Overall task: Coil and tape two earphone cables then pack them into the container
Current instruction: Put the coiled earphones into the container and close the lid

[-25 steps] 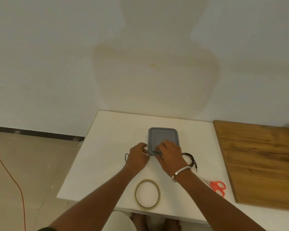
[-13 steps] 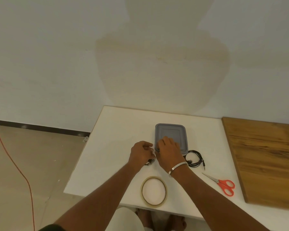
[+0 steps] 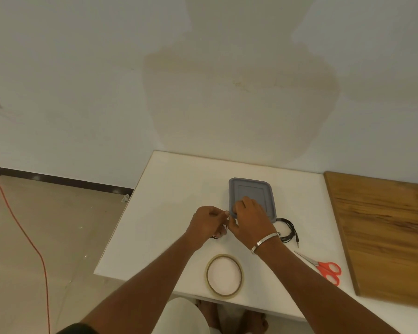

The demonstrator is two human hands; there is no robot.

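Observation:
A grey lidded container (image 3: 251, 191) sits mid-table. My left hand (image 3: 208, 222) is closed around a black earphone cable (image 3: 214, 236), of which only small bits show under the fingers. My right hand (image 3: 249, 221) is right beside it, fingertips pinching at the same cable, and it covers the container's near left corner. A second black earphone cable (image 3: 288, 229) lies coiled on the table to the right of my right wrist, its jack pointing toward me.
A roll of clear tape (image 3: 224, 275) lies near the front edge of the white table (image 3: 169, 213). Red-handled scissors (image 3: 323, 267) lie to the right. A wooden board (image 3: 381, 232) adjoins on the right. An orange cord (image 3: 22, 227) runs across the floor at left.
My hands came off the container's near edge and drew together over the first cable, just left of the container. My head moved, so the table shifted in view.

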